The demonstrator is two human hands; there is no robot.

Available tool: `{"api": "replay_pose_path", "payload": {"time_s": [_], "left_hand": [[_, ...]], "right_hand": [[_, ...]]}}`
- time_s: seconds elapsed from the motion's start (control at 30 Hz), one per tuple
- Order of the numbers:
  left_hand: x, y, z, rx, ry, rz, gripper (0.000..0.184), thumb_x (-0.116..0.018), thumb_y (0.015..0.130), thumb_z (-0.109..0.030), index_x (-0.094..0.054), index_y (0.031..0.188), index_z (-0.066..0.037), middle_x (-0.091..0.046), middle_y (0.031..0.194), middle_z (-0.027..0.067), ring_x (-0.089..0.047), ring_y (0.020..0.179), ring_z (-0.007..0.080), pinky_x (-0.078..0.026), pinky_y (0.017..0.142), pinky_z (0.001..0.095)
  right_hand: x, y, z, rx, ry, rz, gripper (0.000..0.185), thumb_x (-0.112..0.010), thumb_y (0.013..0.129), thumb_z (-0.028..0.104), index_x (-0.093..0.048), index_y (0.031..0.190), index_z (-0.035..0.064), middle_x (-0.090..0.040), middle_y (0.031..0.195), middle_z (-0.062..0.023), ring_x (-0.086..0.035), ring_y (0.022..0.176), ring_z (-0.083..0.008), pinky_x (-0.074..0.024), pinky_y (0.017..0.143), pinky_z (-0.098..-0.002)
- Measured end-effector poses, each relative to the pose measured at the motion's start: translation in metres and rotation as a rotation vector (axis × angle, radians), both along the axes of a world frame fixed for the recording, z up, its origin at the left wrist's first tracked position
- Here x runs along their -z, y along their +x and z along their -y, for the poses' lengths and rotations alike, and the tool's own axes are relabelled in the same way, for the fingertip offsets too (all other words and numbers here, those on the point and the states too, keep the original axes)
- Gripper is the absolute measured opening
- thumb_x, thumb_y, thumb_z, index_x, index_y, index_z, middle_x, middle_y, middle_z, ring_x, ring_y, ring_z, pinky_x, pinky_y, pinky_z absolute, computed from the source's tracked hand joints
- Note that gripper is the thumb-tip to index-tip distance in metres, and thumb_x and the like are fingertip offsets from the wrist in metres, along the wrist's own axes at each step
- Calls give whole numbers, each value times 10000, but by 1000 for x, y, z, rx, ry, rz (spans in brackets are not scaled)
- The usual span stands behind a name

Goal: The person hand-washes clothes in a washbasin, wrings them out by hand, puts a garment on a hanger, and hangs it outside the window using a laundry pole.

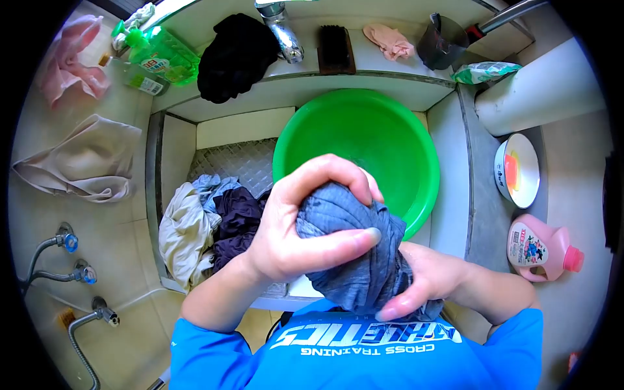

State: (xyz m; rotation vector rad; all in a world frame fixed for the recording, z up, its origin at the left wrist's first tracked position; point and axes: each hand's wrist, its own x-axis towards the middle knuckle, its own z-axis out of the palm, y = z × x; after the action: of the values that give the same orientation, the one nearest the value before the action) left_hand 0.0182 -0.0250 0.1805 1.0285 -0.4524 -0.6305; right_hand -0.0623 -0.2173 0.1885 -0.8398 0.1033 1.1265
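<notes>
A wet grey-blue garment (351,250), bunched into a thick twisted bundle, is held close in front of my chest. My left hand (312,224) wraps around its upper end, with the thumb pressed across the front. Lower down, my right hand (419,279) grips the other end, its thumb on the near side and its fingers mostly hidden behind the fabric. Just beyond the bundle stands a green basin (354,123), partly covered by my left hand. Beside it lie a dark purple cloth (235,221), a cream cloth (184,234) and a light blue cloth (213,188).
The sink's back ledge holds a black cloth (235,57), a faucet (281,32), a scrub brush (335,49) and a dark cup (442,42). At right are a white bowl (500,170) and a pink detergent bottle (533,247). Green soap bottles (166,55) stand upper left.
</notes>
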Motion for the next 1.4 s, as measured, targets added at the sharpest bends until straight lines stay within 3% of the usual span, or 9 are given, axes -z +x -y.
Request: {"api": "replay_pose_path", "payload": {"time_s": [0.2,0.47,0.6,0.87,0.97,1.2,1.33,1.37,1.4], "left_hand": [[22,2,5,-143,223,467,240,-676,710,-101,-566,895,4,-588,918,151,-578,893,217,-463,814,329],[71,4,17,-250,426,392,140,-654,769,-73,-580,871,-12,-592,882,66,-559,828,140,-448,777,267],[87,12,25,-397,460,430,163,-686,713,-125,-608,803,-13,-608,758,85,-596,700,192,-474,664,288],[112,25,25,-711,531,184,138,-695,777,-115,-619,810,-5,-593,760,13,-548,699,93,-447,651,231],[139,31,14,-770,405,-114,120,-687,807,-114,-634,820,-7,-606,780,9,-544,709,81,-439,658,226],[130,20,13,-825,167,-458,176,-677,831,-134,-622,961,-29,-605,876,7,-541,801,85,-435,754,225],[74,9,-8,-491,21,-500,367,-556,907,-270,-533,1201,-51,-591,1107,60,-557,1029,164,-424,900,308],[67,6,-18,-417,140,-476,416,-507,935,-289,-457,1285,-71,-560,1175,68,-547,1065,182,-421,924,358],[68,6,-28,-425,135,-466,416,-507,935,-289,-457,1285,-71,-560,1175,68,-547,1065,182,-421,924,358]], "right_hand": [[32,-2,-11,142,-335,191,622,-819,602,158,-528,1129,1,-618,1020,-69,-589,936,-155,-468,863,-295],[96,-4,-26,271,-624,336,485,-806,558,188,-573,938,-4,-624,774,-66,-609,654,-146,-503,607,-282],[121,2,-34,446,-720,517,504,-811,544,223,-579,925,-13,-643,799,-107,-631,727,-199,-507,689,-314],[147,8,-33,564,-917,863,736,-829,575,291,-494,1150,-23,-580,1040,-204,-586,981,-305,-473,861,-367],[131,6,-27,440,-1029,1288,912,-819,597,264,-343,1350,70,-337,1325,-216,-422,1179,-392,-437,951,-419],[119,16,-24,265,-1177,1201,838,-794,579,144,-422,1329,151,-450,1249,-161,-537,1060,-345,-493,866,-407],[114,16,-9,439,-879,1098,697,-755,629,116,-462,1256,29,-578,1075,-141,-584,1024,-272,-483,868,-381],[110,14,-3,473,-777,1134,662,-734,672,143,-445,1243,-29,-602,1014,-141,-624,936,-240,-542,681,-333],[92,13,2,470,-772,1147,662,-734,672,143,-445,1243,-29,-602,1014,-141,-624,936,-240,-542,681,-333]]}}
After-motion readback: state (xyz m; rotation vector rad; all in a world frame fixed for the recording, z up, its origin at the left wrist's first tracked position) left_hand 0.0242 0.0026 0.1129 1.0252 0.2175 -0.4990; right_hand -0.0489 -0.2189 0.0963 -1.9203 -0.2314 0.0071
